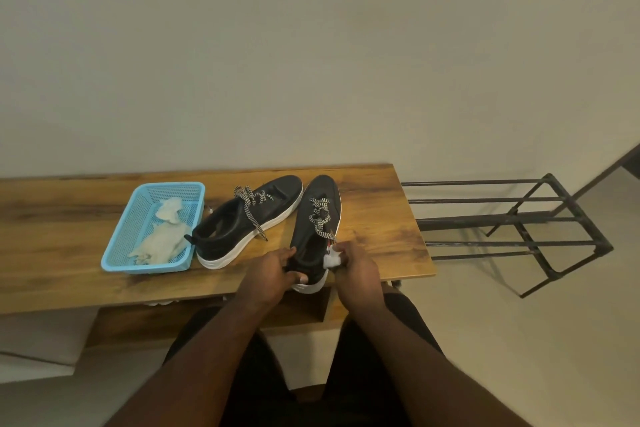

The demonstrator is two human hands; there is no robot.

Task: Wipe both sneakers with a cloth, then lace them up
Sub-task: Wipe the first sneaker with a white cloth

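Note:
Two black sneakers with white soles and black-and-white laces lie on the wooden table [381, 218]. The left sneaker [242, 222] is tipped on its side, its loose lace trailing. The right sneaker [317, 218] stands with its toe away from me. My left hand [272, 274] grips its heel, thumb on the sole edge. My right hand [356, 265] holds a small white cloth [333, 258] pressed against the sneaker's right side near the heel.
A blue plastic basket [117, 246] with more pale cloths [162, 239] sits left of the sneakers. A black metal rack [519, 218] stands on the floor right of the table. The wall is directly behind. My legs are below the table's front edge.

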